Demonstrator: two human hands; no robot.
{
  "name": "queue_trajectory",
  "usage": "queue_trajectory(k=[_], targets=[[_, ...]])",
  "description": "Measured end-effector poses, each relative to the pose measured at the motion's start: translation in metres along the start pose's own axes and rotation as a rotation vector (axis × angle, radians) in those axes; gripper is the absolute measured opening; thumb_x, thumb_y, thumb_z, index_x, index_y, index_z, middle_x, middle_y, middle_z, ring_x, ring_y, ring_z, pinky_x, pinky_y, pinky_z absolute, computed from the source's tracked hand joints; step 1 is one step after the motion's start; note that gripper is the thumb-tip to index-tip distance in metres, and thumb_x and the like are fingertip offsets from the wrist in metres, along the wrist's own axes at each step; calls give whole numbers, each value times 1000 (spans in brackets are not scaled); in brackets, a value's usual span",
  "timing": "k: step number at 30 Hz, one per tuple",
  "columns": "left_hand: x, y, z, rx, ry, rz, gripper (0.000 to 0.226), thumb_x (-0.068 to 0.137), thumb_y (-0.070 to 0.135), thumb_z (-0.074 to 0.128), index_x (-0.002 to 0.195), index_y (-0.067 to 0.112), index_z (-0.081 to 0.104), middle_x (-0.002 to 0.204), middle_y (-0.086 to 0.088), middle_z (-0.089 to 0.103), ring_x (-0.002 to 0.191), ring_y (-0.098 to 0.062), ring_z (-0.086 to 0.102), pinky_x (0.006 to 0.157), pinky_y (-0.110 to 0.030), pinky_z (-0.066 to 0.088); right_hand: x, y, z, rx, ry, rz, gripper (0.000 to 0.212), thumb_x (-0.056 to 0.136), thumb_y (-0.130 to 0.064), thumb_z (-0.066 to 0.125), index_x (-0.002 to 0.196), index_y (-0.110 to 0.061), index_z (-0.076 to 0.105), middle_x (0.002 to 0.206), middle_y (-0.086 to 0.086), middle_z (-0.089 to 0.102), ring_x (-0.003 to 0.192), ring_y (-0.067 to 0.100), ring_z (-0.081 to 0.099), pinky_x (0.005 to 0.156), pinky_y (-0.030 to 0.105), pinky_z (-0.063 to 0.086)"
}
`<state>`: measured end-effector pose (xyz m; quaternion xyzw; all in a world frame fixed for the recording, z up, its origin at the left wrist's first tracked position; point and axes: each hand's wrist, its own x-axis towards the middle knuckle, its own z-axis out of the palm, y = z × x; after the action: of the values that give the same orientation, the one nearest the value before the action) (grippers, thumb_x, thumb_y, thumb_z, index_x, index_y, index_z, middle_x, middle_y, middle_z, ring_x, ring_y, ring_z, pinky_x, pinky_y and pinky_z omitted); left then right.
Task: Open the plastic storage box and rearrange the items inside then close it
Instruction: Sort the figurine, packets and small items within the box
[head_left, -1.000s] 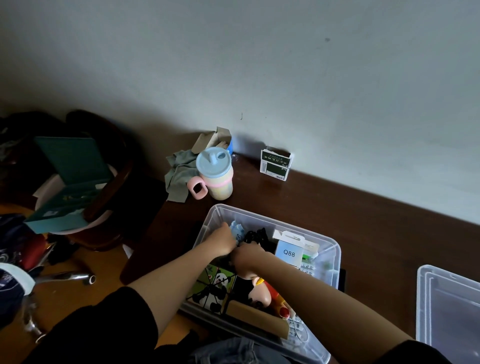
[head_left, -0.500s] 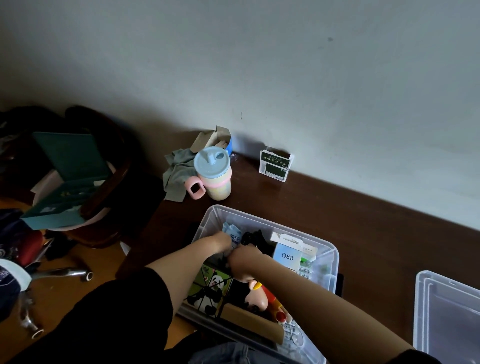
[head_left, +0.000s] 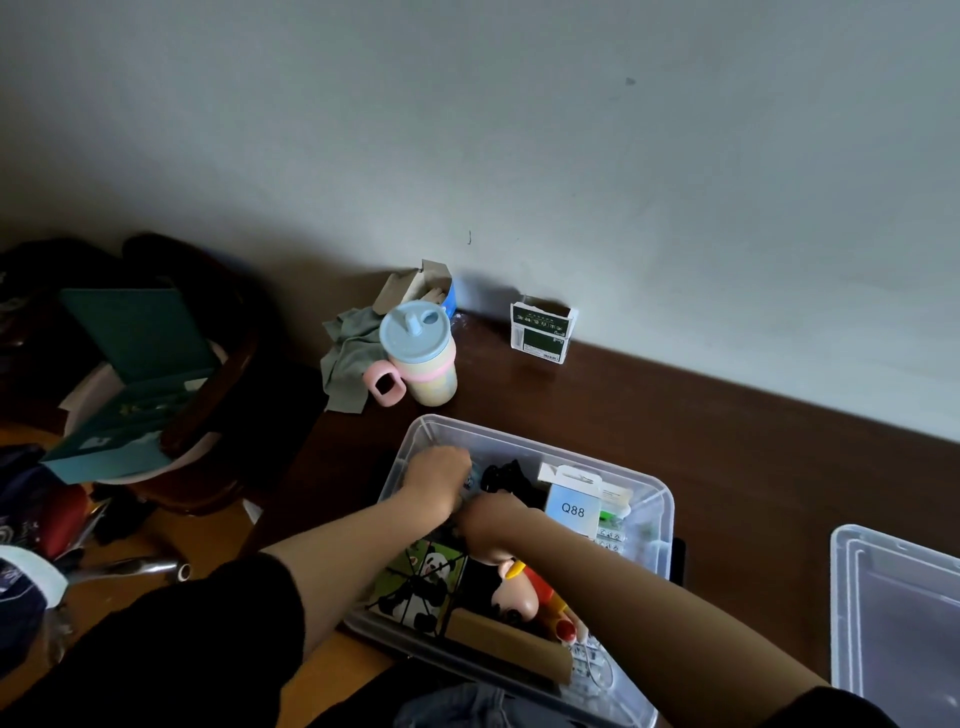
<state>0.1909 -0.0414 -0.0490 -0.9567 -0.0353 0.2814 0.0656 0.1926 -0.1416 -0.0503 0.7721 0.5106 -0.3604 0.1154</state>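
The clear plastic storage box (head_left: 660, 499) stands open on the dark wooden table, full of items. Its clear lid (head_left: 893, 613) lies apart at the right. Both my hands are inside the box at its far left corner. My left hand (head_left: 439, 480) is curled over a small pale blue item there; the grip is hidden. My right hand (head_left: 491, 522) is curled just beside it, among dark things; what it holds is hidden. Inside lie a panda card (head_left: 423, 582), a white Q88 box (head_left: 571, 506), a black object (head_left: 504, 478), a doll-like toy (head_left: 519, 597) and a brown cardboard piece (head_left: 509, 642).
A pastel cup (head_left: 421, 358) with blue lid and pink handle stands behind the box, by a grey cloth (head_left: 348, 358) and an open carton (head_left: 421, 283). A small green-white box (head_left: 540, 332) leans at the wall. A chair (head_left: 197, 374) with a teal folder stands left.
Both hands stayed in the box's far left corner, shifting only slightly; my left hand now covers more of the pale blue item.
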Motion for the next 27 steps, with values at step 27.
queue_trajectory(k=[27], targets=[[-24, -1, 19, -442, -381, 45, 34, 96, 0, 41, 129, -4, 47, 124, -21, 54, 113, -32, 53, 97, -33, 41, -4, -5, 4, 102, 70, 95, 24, 91, -6, 48, 113, -3, 59, 111, 13, 60, 100, 30, 58, 77, 37, 50]])
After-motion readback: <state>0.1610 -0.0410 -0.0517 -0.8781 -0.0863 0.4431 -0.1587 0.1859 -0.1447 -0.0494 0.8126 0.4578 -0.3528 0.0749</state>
